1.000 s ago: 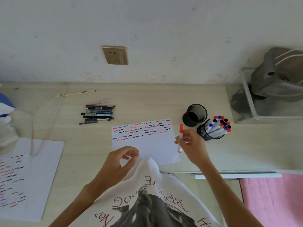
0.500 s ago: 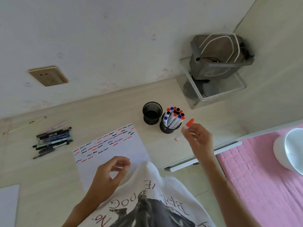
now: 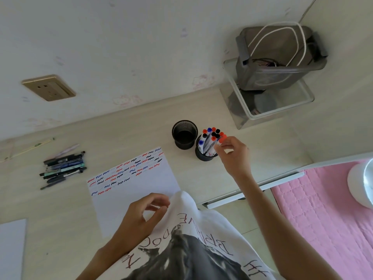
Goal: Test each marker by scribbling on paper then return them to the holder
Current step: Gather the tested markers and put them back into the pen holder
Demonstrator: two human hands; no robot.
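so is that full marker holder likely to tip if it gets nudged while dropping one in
Possibly. The full holder looks narrow, and its markers stand well above the rim and lean, so its weight probably sits high. It touches the empty mesh cup, which may brace that side. The right hand pinching the red-capped marker could steady it.

My desk (image 3: 141,126) at home, in a bedroom: pens (image 3: 62,166) and scribbled paper (image 3: 137,190) on pale wood, a wall socket (image 3: 48,87) above, pink quilt (image 3: 323,215) just beside the desk
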